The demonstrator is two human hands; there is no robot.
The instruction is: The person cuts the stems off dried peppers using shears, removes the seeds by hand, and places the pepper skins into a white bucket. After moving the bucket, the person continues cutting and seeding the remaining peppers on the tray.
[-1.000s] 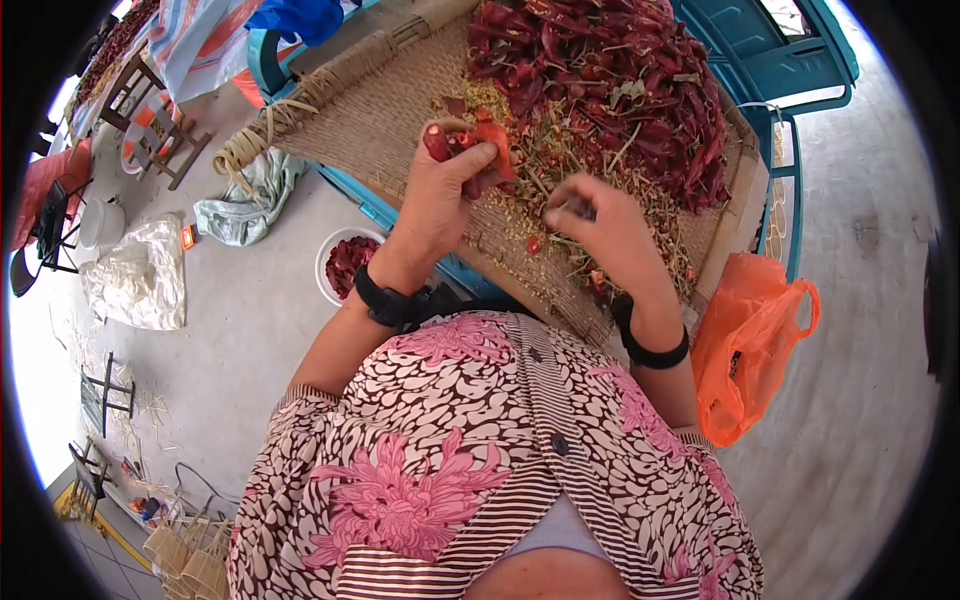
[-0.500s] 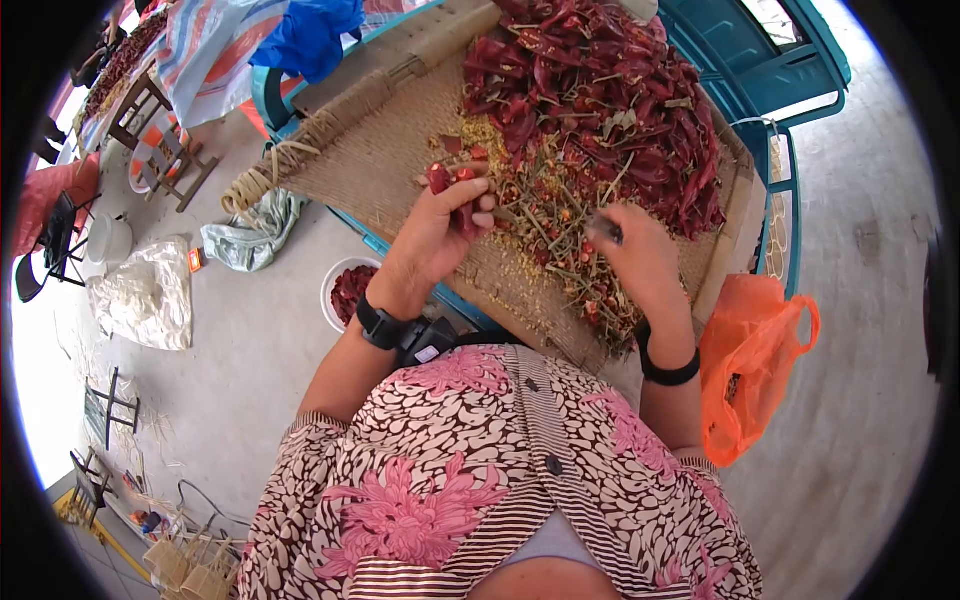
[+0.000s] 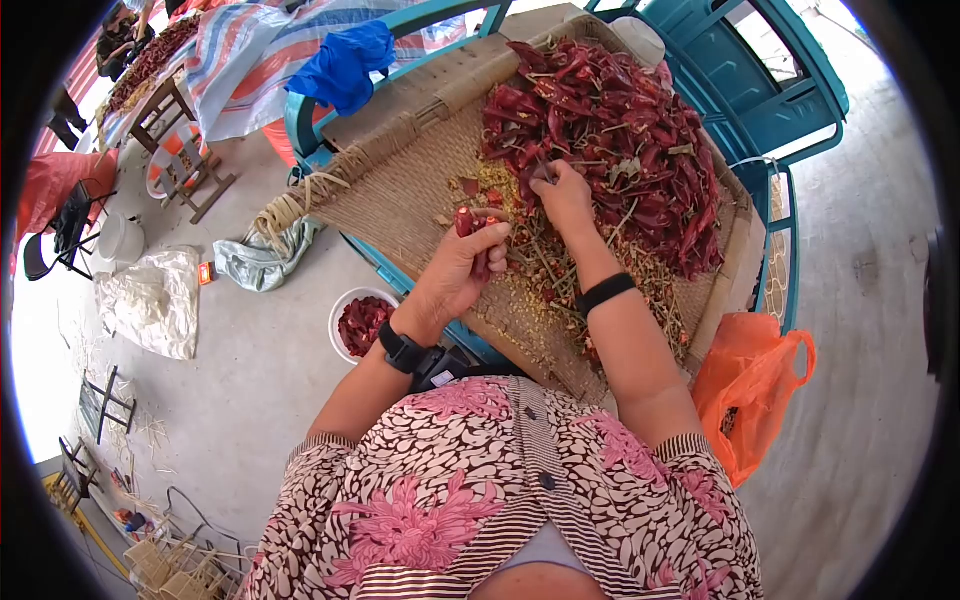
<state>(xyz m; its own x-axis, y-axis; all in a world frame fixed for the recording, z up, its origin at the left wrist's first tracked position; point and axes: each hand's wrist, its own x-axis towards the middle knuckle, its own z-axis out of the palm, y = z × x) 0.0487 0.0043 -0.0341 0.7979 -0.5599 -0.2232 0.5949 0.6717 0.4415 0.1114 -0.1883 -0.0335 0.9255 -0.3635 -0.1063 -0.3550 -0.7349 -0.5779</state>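
Note:
My left hand (image 3: 463, 268) is closed around a few dried red chili peppers (image 3: 465, 222), whose cut ends show pale above the fingers. My right hand (image 3: 565, 198) reaches to the near edge of a big heap of dried red chilies (image 3: 610, 130). Its fingers are pinched on a small dark tool (image 3: 543, 172), mostly hidden by the hand and overlapping the chilies. Both hands are over a woven mat tray (image 3: 390, 170) with a rolled rim. Between them lie loose stems, chili tops and yellow seeds (image 3: 535, 265).
A white bowl of cut red chilies (image 3: 365, 322) stands below the tray's left side. An orange plastic bag (image 3: 750, 390) hangs at the right. The tray rests on a teal metal frame (image 3: 790, 240). Clear plastic (image 3: 150, 300) and a white bucket (image 3: 121, 238) are on the floor.
My right hand has moved from over the stems forward and left to the chili heap. My left hand keeps its hold on the chilies. The whole view has shifted slightly.

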